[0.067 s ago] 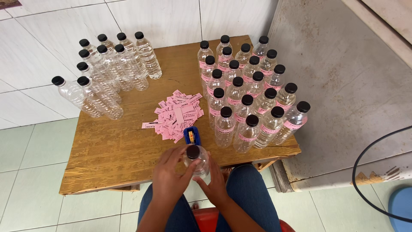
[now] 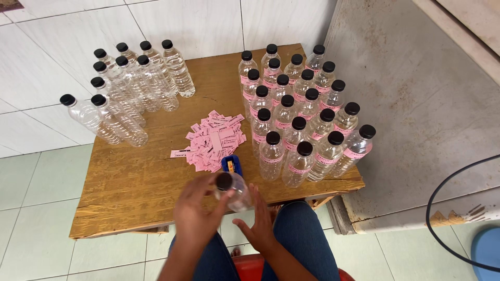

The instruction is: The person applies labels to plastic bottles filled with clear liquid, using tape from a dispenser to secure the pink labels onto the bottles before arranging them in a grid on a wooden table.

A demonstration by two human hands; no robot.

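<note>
On the left of the table (image 2: 130,192) stand plain capped bottles (image 2: 127,88). In the middle lies a heap of pink labels (image 2: 213,140) with a small blue tool (image 2: 232,164) just beside it. The left hand (image 2: 195,218) closes its grip round a clear bottle (image 2: 234,190) at the table's near edge, fingers up by the black cap. The right hand (image 2: 259,226) is open, palm to the bottle's side, barely touching. Holding the bottle steady and upright would seem best for handling it cleanly. On the right stand labelled bottles (image 2: 299,119).
</note>
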